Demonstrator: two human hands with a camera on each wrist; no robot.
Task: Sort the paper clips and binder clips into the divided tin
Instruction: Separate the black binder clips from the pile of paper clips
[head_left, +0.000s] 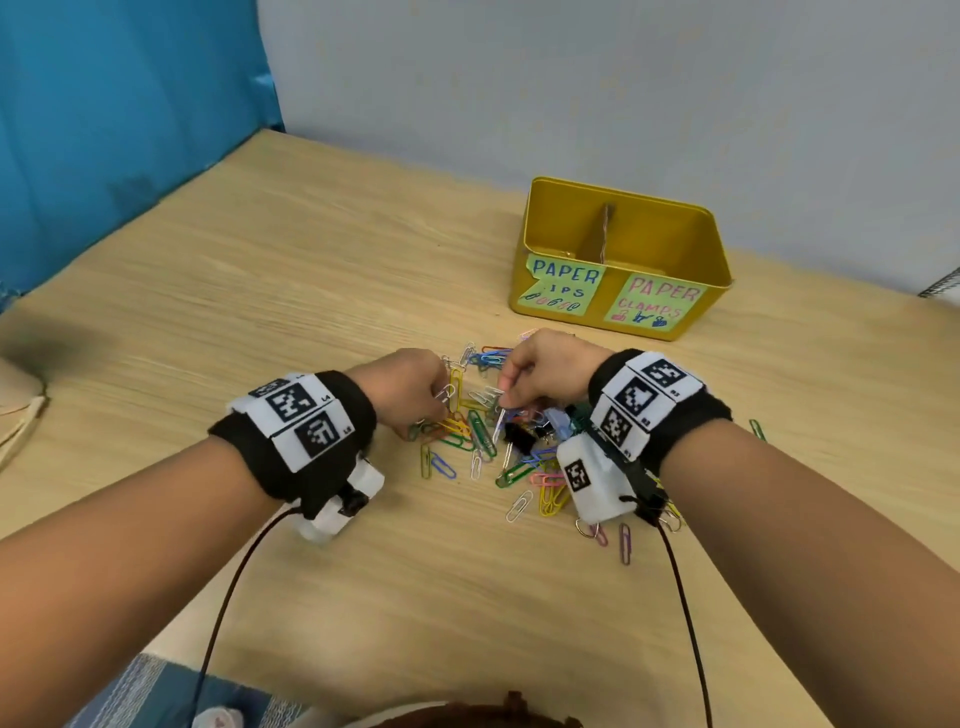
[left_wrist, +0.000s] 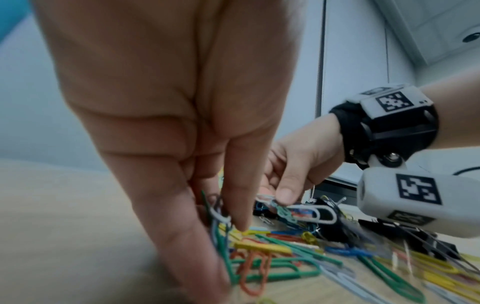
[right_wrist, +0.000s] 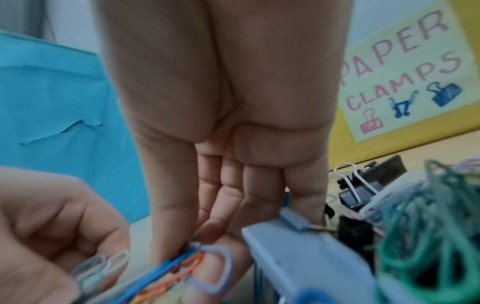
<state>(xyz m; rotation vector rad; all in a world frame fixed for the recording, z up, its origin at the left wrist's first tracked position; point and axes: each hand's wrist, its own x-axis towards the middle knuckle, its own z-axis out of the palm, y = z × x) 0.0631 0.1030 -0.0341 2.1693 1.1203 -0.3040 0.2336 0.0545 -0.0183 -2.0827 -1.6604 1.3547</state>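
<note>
meanwhile black binder clips (head_left: 522, 435) lie among paper clips (head_left: 480, 434) before yellow tin (head_left: 675, 244).

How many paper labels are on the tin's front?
2: a green "PAPER ...IPS" label on the tin's left half, and a "PAPER CLAMPS" label on the right half.

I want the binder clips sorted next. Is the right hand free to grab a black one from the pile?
Probably not yet: the right hand already pinches paper clips. The black binder clips lie uncovered just beneath it, so once emptied it should reach.
</note>
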